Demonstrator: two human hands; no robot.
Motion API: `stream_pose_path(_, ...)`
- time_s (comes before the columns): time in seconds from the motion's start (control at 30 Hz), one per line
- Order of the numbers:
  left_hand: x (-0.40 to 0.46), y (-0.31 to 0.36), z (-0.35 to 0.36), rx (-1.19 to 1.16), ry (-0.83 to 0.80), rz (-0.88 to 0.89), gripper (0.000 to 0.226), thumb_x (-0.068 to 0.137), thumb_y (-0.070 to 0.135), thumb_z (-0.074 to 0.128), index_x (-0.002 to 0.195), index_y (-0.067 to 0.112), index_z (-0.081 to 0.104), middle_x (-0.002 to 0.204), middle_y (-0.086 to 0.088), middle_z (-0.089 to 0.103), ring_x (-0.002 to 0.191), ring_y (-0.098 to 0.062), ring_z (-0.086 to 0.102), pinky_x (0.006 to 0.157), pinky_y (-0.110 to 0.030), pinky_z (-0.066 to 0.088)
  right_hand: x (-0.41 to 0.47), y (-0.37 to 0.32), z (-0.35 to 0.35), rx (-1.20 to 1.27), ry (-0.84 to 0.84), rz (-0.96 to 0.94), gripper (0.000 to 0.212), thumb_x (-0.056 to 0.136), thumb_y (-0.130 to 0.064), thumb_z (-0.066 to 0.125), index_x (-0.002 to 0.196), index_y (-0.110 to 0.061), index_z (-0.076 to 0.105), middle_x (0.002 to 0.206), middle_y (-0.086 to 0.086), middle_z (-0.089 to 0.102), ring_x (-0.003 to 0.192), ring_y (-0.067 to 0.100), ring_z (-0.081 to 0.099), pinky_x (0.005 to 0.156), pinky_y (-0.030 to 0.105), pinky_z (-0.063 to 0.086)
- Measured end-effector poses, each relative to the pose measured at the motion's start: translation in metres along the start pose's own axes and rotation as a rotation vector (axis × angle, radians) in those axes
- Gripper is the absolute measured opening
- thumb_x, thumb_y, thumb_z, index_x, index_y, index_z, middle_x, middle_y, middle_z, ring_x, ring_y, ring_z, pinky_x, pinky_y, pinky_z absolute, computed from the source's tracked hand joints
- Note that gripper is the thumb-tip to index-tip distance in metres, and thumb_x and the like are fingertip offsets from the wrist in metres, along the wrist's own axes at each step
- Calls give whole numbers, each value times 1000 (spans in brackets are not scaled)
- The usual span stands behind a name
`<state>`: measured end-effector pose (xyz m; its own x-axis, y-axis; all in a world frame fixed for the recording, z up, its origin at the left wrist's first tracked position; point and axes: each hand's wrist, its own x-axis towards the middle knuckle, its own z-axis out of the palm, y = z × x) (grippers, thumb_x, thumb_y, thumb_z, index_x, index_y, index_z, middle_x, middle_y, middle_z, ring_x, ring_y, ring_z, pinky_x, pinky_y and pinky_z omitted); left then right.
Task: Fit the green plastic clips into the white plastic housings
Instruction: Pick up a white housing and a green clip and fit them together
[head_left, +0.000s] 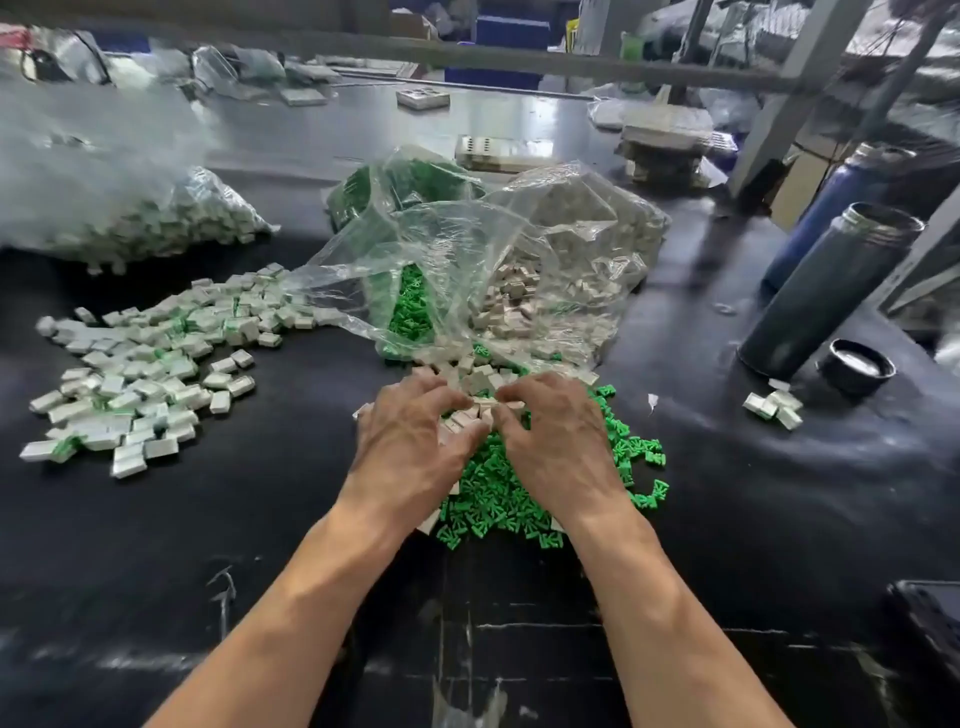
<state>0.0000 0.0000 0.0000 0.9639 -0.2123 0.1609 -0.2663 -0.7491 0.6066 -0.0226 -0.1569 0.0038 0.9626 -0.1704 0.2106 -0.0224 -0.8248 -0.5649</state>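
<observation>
A heap of loose green clips lies on the black table under and in front of my hands. Loose white housings spill from a clear bag just beyond my fingers. My left hand and my right hand lie side by side, palms down, fingers curled into the housings where the two piles meet. What the fingertips hold is hidden. More green clips and white housings sit inside open clear bags behind.
Fitted white housings with green showing spread over the table at left. A full clear bag lies at far left. Two dark flasks and a cap stand at right, beside a few white pieces.
</observation>
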Motion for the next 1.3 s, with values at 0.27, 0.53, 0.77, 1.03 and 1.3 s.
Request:
stream_pose_path(0.27,-1,-9,4,19,54,111,33,89,50,72,118,37,70,140,11,51,127,-4,25,101,-26,16,-1,3,4,-78,21,-48,23,101,-34,62,121,-26,71,127,-5,61,124,15,46,104,32,33)
stream_pose_path(0.53,2,-9,6,73,30,74,31,90,48,71,119,36,70,146,10,50,142,-12,33,113,-34,18,-1,0,8,-77,-16,-63,21,101,-35,63,118,-26,71,122,-8,60,121,13,45,107,35,34)
stream_pose_path(0.77,2,-7,3,-4,94,90,18,91,40,72,107,33,72,128,12,60,128,-10,44,97,-22,16,1,4,10,-68,51,-47,12,99,-30,66,107,-24,74,110,-8,62,105,9,44,98,29,35)
stream_pose_path(1.03,-3,-7,-13,-281,151,66,18,94,35,72,111,30,74,100,22,70,98,7,63,91,-24,55,-5,7,-2,-2,41,-57,10,98,-32,68,105,-28,75,102,-17,57,107,8,46,95,28,33)
stream_pose_path(1.3,-1,-10,-15,-620,100,-22,20,95,25,72,114,34,73,101,12,74,96,0,68,80,-16,56,-12,11,-13,-59,-201,-93,25,85,-55,74,108,-44,72,109,-22,56,116,8,44,104,35,35)
